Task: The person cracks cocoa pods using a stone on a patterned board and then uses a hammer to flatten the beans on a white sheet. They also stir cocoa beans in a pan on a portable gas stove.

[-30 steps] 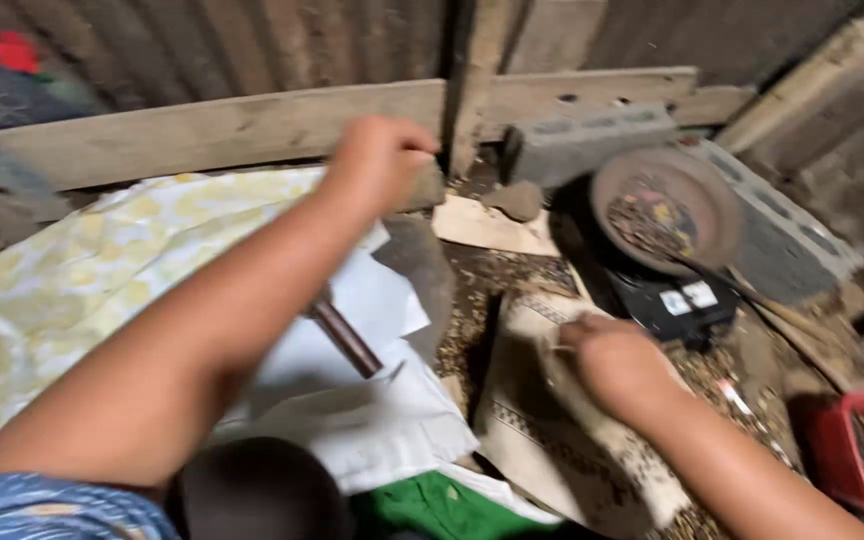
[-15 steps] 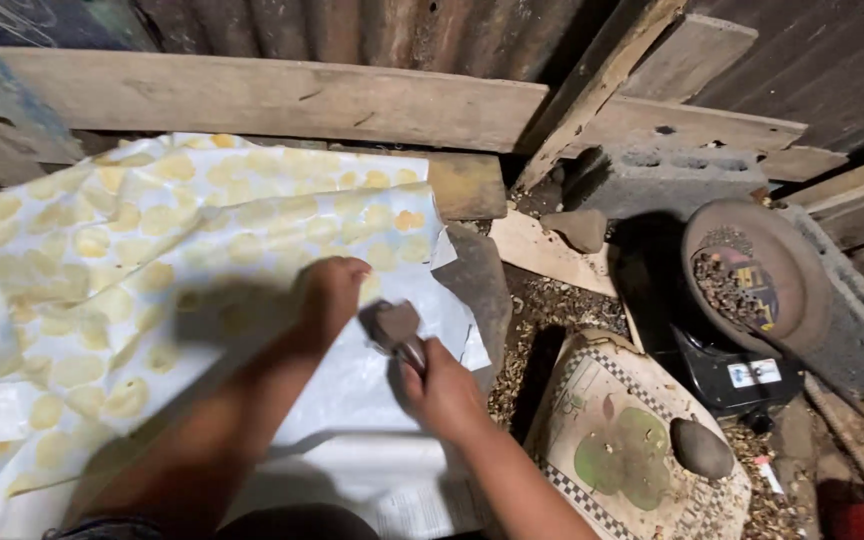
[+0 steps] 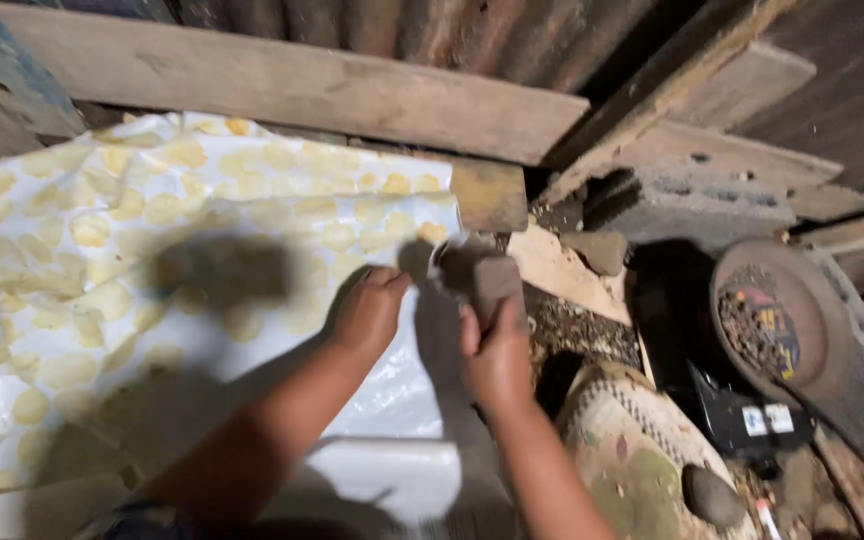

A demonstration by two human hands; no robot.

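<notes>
two small white labels on black box, right, below round rusty pan

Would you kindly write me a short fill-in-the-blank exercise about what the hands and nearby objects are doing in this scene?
1. The right hand grips a hammer by its ____.
2. The left hand rests on a white plastic sheet printed with ____ blotches.
3. A round rusty pan sits on the person's ____ side.
4. A dark smooth stone lies on a patterned ____.

Missing words: handle; yellow; right; sack
</notes>
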